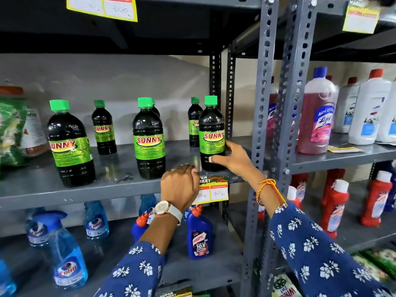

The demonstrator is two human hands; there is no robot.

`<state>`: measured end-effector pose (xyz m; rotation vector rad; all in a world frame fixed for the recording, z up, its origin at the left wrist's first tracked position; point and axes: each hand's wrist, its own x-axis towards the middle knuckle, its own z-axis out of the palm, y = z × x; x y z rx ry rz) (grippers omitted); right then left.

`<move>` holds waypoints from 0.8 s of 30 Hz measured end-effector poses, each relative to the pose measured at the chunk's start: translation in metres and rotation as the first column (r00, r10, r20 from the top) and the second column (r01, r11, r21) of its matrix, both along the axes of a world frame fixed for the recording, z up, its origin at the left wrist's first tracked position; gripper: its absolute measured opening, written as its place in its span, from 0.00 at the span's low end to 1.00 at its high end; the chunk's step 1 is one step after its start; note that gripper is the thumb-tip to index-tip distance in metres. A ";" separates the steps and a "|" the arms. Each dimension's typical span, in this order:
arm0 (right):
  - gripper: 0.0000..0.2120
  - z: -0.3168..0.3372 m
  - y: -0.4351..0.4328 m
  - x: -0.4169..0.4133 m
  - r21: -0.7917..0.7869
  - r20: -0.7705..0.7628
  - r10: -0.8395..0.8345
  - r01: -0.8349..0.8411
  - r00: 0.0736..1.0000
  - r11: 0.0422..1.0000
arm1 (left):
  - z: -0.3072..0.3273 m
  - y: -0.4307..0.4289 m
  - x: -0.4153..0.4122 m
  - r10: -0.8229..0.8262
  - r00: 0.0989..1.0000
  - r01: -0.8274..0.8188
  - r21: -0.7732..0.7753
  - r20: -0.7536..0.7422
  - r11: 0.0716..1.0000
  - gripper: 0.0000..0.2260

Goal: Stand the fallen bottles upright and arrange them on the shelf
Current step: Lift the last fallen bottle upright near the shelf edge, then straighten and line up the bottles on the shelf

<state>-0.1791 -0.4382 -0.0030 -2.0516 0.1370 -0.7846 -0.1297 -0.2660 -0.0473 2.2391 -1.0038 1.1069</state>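
Observation:
Several dark Sunny bottles with green caps stand upright on the grey middle shelf (120, 183). The front row holds a left bottle (69, 144), a middle bottle (149, 139) and a right bottle (211, 133). Smaller-looking ones stand behind, one at the back left (104, 128) and one at the back right (194, 123); another is mostly hidden behind the middle bottle. My right hand (232, 157) wraps the lower right side of the right front bottle, thumb across its base. My left hand (180, 185) is a closed fist at the shelf's front edge, holding nothing I can see.
A yellow price tag (212, 191) hangs below the shelf edge. Perforated grey uprights (262, 125) stand just right of the held bottle. Blue Colin sprays (67, 260) and a Harpic bottle (200, 234) fill the lower shelf. Lizol bottles (317, 116) stand on the neighbouring rack. A green packet (10, 129) lies far left.

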 end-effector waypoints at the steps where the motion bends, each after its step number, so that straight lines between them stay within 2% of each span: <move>1: 0.21 0.000 0.000 0.000 -0.002 0.002 0.004 -0.004 1.000 1.000 | 0.000 0.000 0.000 0.005 1.000 -0.005 -0.002 0.006 1.000 0.17; 6: 0.23 -0.004 -0.002 -0.001 -0.012 0.014 0.021 -0.020 1.000 1.000 | 0.001 0.001 -0.001 0.010 0.999 -0.008 0.060 -0.036 0.998 0.19; 9: 0.32 -0.005 0.006 -0.005 0.009 0.071 0.007 -0.007 0.997 1.000 | 0.003 0.007 0.000 -0.052 0.997 0.058 0.113 -0.055 0.992 0.22; 11: 0.44 -0.009 0.025 -0.009 0.001 0.252 -0.109 0.112 0.962 0.994 | 0.009 0.024 0.001 -0.188 0.979 0.193 0.062 -0.077 0.979 0.22; 12: 0.47 -0.010 0.040 -0.013 -0.025 0.390 -0.142 0.165 0.910 0.986 | 0.013 0.036 0.000 -0.243 0.969 0.244 0.019 -0.051 0.970 0.22; 14: 0.43 -0.009 0.074 -0.013 -0.089 0.603 -0.085 0.174 0.793 0.981 | 0.022 0.068 0.002 -0.258 0.960 0.269 -0.103 0.104 0.958 0.20; 15: 0.42 -0.006 0.089 -0.008 -0.125 0.629 -0.028 0.136 0.777 0.983 | 0.026 0.086 0.007 -0.220 0.957 0.255 -0.190 0.187 0.948 0.19; 17: 0.44 0.003 0.116 0.006 -0.135 0.553 0.034 0.049 0.833 0.990 | 0.034 0.123 0.020 -0.081 0.959 0.187 -0.393 0.271 0.900 0.18; 18: 0.47 0.006 0.128 0.016 -0.105 0.474 0.043 0.008 0.880 0.994 | 0.038 0.142 0.029 -0.001 0.966 0.131 -0.486 0.260 0.864 0.18; 21: 0.55 0.006 0.152 0.046 -0.011 0.243 0.021 -0.019 0.970 1.000 | 0.038 0.190 0.055 0.131 0.991 -0.092 -0.630 0.016 0.771 0.27; 24: 0.48 -0.010 0.164 0.068 -0.032 0.127 -0.041 0.046 0.991 0.998 | 0.030 0.214 0.073 0.175 0.958 -0.276 -0.559 -0.228 0.782 0.43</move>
